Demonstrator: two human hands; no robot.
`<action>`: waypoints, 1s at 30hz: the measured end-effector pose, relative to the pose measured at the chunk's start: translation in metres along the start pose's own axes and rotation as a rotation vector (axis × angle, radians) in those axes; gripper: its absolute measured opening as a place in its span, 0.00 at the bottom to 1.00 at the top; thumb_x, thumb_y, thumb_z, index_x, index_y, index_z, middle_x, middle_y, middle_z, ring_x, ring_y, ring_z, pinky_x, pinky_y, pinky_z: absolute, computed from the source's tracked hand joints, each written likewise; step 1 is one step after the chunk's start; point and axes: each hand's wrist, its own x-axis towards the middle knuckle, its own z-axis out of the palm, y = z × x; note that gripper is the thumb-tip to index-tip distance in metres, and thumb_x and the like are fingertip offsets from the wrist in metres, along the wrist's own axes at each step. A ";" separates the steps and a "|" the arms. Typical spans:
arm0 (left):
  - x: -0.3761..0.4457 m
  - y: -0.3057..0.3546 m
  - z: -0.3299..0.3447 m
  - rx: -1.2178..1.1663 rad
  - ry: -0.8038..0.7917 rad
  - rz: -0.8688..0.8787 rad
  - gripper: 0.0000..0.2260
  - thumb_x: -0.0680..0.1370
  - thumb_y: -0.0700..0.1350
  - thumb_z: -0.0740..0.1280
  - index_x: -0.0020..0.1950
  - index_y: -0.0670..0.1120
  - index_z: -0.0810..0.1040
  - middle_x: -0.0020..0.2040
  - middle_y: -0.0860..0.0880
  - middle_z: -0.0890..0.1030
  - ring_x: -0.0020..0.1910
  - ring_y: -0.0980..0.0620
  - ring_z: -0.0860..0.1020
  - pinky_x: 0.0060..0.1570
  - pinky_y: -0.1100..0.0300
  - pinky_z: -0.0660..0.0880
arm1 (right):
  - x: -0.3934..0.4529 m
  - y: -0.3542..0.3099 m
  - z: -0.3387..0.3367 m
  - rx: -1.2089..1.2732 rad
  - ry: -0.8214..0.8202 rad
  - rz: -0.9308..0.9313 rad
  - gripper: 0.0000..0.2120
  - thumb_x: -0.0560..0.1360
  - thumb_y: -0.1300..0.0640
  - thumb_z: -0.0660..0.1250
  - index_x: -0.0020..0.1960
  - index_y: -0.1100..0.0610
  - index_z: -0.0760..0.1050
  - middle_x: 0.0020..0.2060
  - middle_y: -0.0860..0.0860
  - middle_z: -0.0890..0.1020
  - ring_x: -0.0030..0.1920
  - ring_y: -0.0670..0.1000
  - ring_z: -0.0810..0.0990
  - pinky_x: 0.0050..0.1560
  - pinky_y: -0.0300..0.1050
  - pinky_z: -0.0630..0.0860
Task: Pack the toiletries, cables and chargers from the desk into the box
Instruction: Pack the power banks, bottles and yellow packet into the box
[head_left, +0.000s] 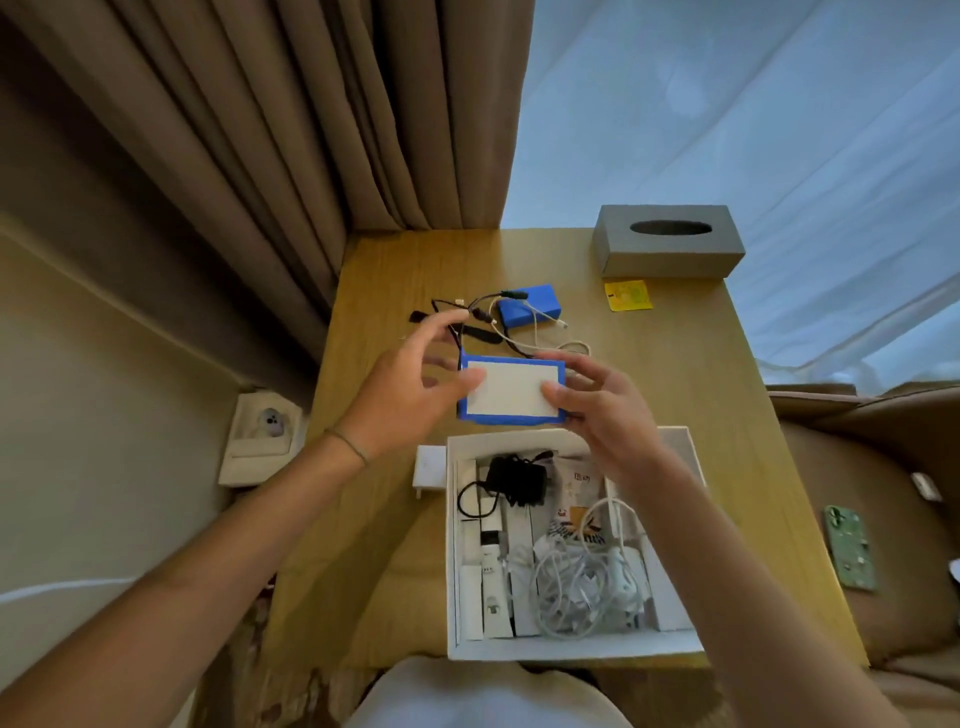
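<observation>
A flat blue pack with a white face (511, 391) is held just above the desk, beyond the far rim of the white box (571, 650). My left hand (410, 387) grips its left edge and my right hand (597, 410) grips its right edge. Black wires run from the pack back toward a second blue pack (527, 312) lying on the desk with black and white cables (524, 343) around it. The box holds a black charger (517, 480), a tangle of white cables (582, 582), white tubes and a printed packet.
A grey tissue box (670, 241) stands at the desk's far right, with a yellow sachet (627, 295) in front of it. A white adapter (430, 466) lies against the box's left side. A green phone (849, 548) rests on the seat to the right. Curtains hang behind.
</observation>
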 end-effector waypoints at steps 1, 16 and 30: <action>-0.002 0.008 0.000 -0.133 0.032 -0.042 0.22 0.79 0.50 0.70 0.72 0.57 0.69 0.62 0.54 0.76 0.58 0.56 0.79 0.51 0.56 0.82 | -0.008 -0.002 -0.004 -0.010 -0.018 -0.011 0.16 0.75 0.65 0.72 0.61 0.55 0.81 0.56 0.57 0.86 0.56 0.56 0.85 0.49 0.47 0.82; -0.005 0.064 0.062 -0.245 -0.116 -0.282 0.36 0.78 0.31 0.65 0.81 0.50 0.53 0.36 0.47 0.81 0.29 0.52 0.78 0.38 0.53 0.79 | -0.116 -0.001 -0.071 -0.304 -0.110 0.048 0.13 0.76 0.68 0.70 0.59 0.58 0.79 0.54 0.59 0.85 0.55 0.58 0.85 0.51 0.52 0.84; -0.044 0.034 0.111 0.188 -0.374 -0.276 0.09 0.84 0.40 0.58 0.49 0.48 0.76 0.36 0.46 0.79 0.35 0.49 0.83 0.38 0.55 0.82 | -0.109 0.070 -0.080 -0.835 -0.157 0.366 0.10 0.78 0.62 0.71 0.54 0.50 0.75 0.56 0.54 0.81 0.53 0.51 0.82 0.47 0.41 0.81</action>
